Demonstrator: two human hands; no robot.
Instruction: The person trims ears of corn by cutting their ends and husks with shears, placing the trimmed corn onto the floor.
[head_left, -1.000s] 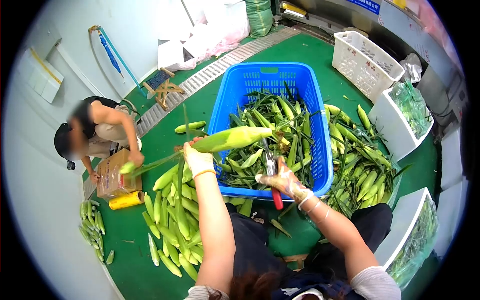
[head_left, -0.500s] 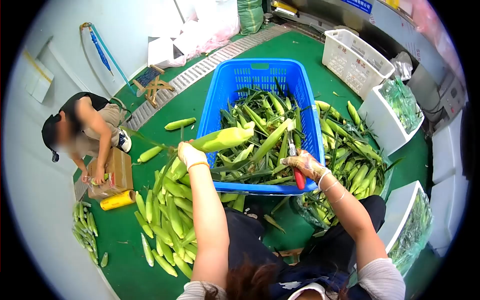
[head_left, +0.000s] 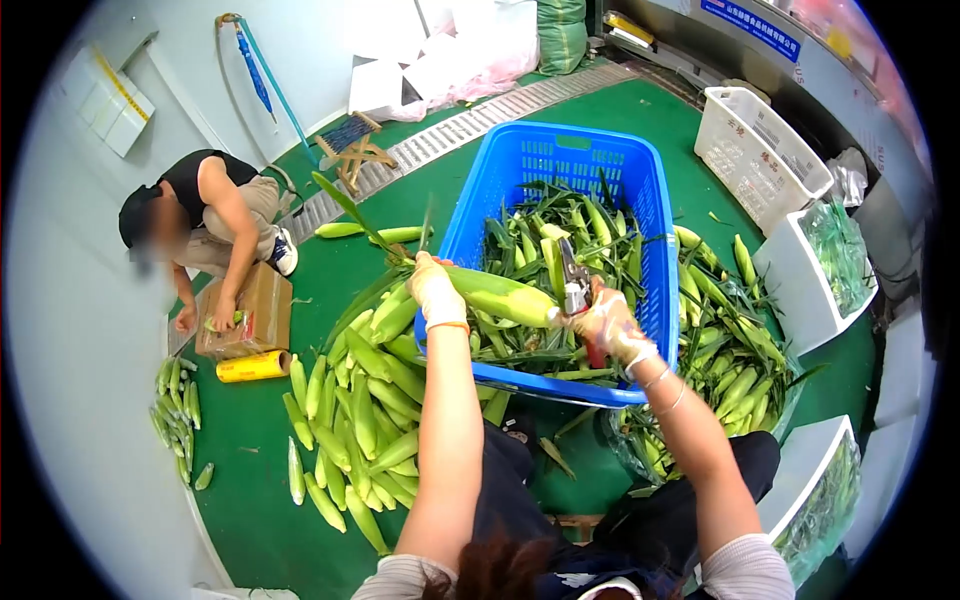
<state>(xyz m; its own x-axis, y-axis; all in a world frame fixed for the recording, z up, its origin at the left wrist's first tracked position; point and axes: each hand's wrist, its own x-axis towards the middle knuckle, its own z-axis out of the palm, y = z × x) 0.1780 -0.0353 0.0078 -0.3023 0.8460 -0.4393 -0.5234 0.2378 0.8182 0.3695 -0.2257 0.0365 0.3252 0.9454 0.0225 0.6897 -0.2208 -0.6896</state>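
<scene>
Corn ear (head_left: 500,294) now slopes down rightward; right hand (head_left: 608,326) brought to its lower end.

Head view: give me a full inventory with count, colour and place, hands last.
Basket: 1, blue, centre
Basket corn: many, green, inside it
Held ear: 1, green, over the basket
Pruners: 1, silver and red, over the basket
Left pile: many ears, green, floor left
Right pile: many ears, green, floor right
Small pile: several, green, far left
Carton: 1, brown, left
Roll: 1, yellow, beside the carton
Co-worker: 1, black top, at the carton
Stool: 1, dark seat, back left
Umbrella: 1, blue, left wall
Sack: 1, green, back
Crate: 1, white, back right
White boxes: at least 2, right
Left hand: 1, pale glove, on the held ear
Right hand: 1, translucent glove, on the pruners
</scene>
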